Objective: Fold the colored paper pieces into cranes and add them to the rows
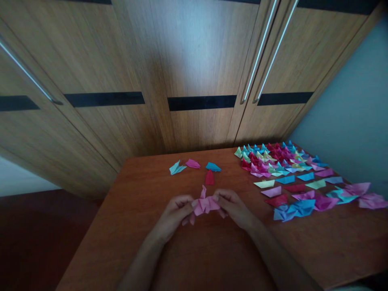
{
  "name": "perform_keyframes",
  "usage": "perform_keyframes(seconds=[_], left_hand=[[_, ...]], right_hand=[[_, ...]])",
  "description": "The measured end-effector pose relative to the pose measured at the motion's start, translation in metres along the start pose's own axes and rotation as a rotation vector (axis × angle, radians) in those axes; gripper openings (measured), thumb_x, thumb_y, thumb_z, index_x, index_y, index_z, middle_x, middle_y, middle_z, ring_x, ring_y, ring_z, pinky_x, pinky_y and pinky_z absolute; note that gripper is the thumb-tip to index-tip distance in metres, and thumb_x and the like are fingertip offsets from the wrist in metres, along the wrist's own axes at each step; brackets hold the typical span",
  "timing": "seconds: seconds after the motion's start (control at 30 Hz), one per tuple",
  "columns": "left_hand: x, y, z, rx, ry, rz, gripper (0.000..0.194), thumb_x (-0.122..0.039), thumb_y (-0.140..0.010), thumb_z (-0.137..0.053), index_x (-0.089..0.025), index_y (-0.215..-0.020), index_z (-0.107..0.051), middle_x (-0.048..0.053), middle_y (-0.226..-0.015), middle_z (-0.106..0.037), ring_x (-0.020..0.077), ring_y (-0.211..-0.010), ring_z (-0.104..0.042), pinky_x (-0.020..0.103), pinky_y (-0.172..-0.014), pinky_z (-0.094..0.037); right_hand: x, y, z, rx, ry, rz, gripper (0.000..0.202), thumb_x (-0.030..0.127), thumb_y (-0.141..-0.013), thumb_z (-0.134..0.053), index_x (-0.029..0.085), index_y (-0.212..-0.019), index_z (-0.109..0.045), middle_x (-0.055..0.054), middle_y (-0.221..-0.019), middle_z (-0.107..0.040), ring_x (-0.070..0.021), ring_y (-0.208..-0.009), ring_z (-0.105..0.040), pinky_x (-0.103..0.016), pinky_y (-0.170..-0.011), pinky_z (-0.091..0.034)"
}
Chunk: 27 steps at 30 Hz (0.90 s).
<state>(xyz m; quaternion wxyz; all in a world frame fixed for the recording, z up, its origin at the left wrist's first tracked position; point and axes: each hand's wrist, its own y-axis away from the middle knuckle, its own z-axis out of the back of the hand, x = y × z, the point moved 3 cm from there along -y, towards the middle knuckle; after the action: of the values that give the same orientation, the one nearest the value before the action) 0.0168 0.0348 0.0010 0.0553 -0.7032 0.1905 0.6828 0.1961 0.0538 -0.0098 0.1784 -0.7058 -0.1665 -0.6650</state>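
Pinching pink paper [207, 205] from both sides over table [145, 250]

Left to right. Wood cabinet [121, 60] runs across the back, dark bands at mid-height, long metal handles at far left and right of center. Table edge sits near its base.

Light blue fold [177, 168] lies toward the back of the table, spiky, points fanned out. Pink fold [192, 163] just right of it, flat.

Left hand [176, 210]: pinching the left end of the pink paper, thumb on the near face, other fingers curled behind and below. Pink paper is between the hands, front of table center, creased, narrow point sticking up from its left half. Can't tell if it touches the wood.

Red fold [209, 177] beyond the paper, flat. Blue fold [213, 167] right behind the red one.

Right hand [235, 207]: pinching the right end, thumb and index together, lower fingers curled under.

Right side: boats [273, 157] packed close at the back, multicolor, peaks up. Nearer, flat strips [295, 188] in loose rows, then bulkier folds [298, 209] up front. Pale wall [348, 101] at far right.
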Motion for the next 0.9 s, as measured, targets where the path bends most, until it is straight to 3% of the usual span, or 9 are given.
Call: perform_keyframes(seconds=[0.33, 0.47, 0.9], left_hand=[[-0.0025, -0.0047, -0.0038, 0.018, -0.311, -0.083, 0.041, -0.046, -0.086, -0.046, -0.016, -0.060, -0.052, -0.004, -0.049, -0.050, 0.0094, -0.049, -0.043, 0.020, -0.051, -0.032], [-0.0024, -0.0045, -0.0052, -0.016, -0.371, -0.079, 0.044, -0.049, -0.086, -0.044, -0.018, -0.056, -0.045, -0.005, -0.045, -0.044, 0.0092, -0.045, -0.039, 0.021, -0.048, -0.029], [-0.0070, 0.0028, 0.0010, -0.074, -0.178, -0.071, 0.045, -0.051, -0.081, -0.051, -0.017, -0.052, -0.043, -0.007, -0.045, -0.038, 0.0071, -0.043, -0.031, 0.020, -0.044, -0.022]], right_hand=[[-0.0055, -0.0008, 0.0013, -0.026, -0.159, 0.017, 0.038, 0.045, -0.086, -0.050, 0.017, -0.060, -0.046, 0.007, -0.044, -0.041, -0.0056, -0.040, -0.030, -0.022, -0.043, -0.018], [-0.0041, -0.0005, 0.0007, -0.001, -0.153, -0.001, 0.037, 0.045, -0.086, -0.049, 0.017, -0.061, -0.047, 0.007, -0.044, -0.042, -0.0055, -0.039, -0.032, -0.021, -0.041, -0.019], [-0.0070, -0.0009, 0.0044, -0.037, -0.287, -0.002, 0.032, 0.039, -0.084, -0.055, 0.017, -0.062, -0.049, 0.007, -0.045, -0.042, -0.0045, -0.037, -0.034, -0.020, -0.038, -0.017]])
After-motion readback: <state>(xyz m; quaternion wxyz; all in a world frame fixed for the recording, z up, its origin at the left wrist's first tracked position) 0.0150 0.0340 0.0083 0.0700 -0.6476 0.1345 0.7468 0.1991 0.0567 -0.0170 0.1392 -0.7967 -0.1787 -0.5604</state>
